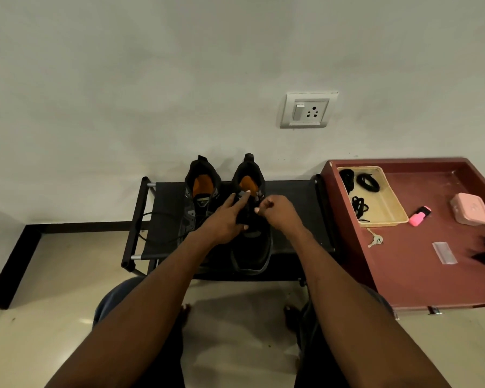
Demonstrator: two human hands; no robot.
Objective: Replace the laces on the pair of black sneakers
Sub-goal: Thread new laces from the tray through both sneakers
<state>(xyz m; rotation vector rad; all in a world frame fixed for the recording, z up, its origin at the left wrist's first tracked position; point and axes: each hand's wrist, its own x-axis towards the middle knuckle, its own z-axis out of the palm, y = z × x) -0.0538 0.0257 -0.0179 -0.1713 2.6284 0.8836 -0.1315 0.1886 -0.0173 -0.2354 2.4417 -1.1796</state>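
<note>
Right hand [276,210] is curled up tight at the eyelets of the right sneaker [251,219], looks like it's pinching a bit of lace, though the lace itself is too dark to really make out. Left hand [226,217] steadies the same shoe, fingers mostly straight along the tongue and thumb tucked underneath.

That shoe sits mid-rack on the low black shoe rack [163,219], with the left sneaker [199,200] just beside it toward the rack's left end. A loose black lace [149,228] loops off that one over the left side.

Spare black laces [359,191] lie in the beige tray [387,208] at the back-left corner of the maroon table [420,270].

So I'd say early days: neither shoe looks relaced, new laces untouched.
</note>
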